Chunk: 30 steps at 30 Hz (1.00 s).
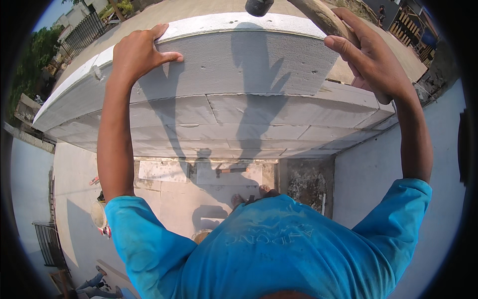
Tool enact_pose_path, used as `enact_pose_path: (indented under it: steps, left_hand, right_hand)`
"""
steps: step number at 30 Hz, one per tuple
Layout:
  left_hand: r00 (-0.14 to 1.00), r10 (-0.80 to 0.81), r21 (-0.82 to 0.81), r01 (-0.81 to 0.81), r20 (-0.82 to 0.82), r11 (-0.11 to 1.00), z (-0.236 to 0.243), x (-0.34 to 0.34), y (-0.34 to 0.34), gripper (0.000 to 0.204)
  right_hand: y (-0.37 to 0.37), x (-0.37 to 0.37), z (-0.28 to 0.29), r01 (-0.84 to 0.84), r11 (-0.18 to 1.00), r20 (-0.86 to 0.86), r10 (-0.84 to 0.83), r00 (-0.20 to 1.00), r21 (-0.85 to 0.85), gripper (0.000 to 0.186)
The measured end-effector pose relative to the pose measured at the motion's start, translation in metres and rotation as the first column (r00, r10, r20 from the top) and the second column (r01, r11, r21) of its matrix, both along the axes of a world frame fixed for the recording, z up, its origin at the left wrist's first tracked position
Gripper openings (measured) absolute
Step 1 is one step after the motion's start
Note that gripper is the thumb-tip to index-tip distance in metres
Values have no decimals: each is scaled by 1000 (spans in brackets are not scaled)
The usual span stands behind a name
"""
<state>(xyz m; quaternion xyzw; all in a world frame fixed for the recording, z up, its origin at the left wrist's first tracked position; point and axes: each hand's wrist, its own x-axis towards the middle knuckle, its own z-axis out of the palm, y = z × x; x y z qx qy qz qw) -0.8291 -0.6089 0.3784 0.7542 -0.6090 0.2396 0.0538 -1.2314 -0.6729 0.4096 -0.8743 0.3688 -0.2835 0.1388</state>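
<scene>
My left hand (137, 55) grips the top edge of a pale grey block (209, 60) on a block wall (256, 112), its thumb on the near face. My right hand (368, 65) is closed round the wooden handle (318, 17) of a black-headed mallet (256, 7), held above the top course near the right end of that block. The mallet head is partly cut off by the picture's top. Shadows of my arms fall across the blocks.
Below are a hammer (231, 170) on a pale slab, my feet, a bucket (98, 214) at left and a rubble-strewn recess (303, 187). Painted walls (378, 159) flank me. A person's legs (94, 285) show at lower left, another person (381, 15) beyond the wall.
</scene>
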Motion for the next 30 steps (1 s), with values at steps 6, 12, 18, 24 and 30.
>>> enact_pose_path:
  steps: [6,12,18,24,30]
  left_hand:
    - [972,-202,-161,220,120,962,-14,-5,-11,103]
    - [988,-144,39,146,-60,989,4,-37,-27,115]
    - [992,-95,53,99,-78,994,0,-28,-21,107]
    - [987,-142,57,146,-73,988,1,-47,-36,106]
    - [987,-82,63,92,-141,994,-2,-13,-20,98]
  right_hand:
    - [76,-73,-125,-193,853,542,-119,832,484,43]
    - [45,-91,-165,-188,683,672,-561,483,706,26]
    - [10,-67,-185,-341,571,645,-498,579,747,31]
    - [8,-75,-194,-254,620,644,-555,527,742,33]
    - [15,-81,-203,-274,664,654,-428,624,696,35]
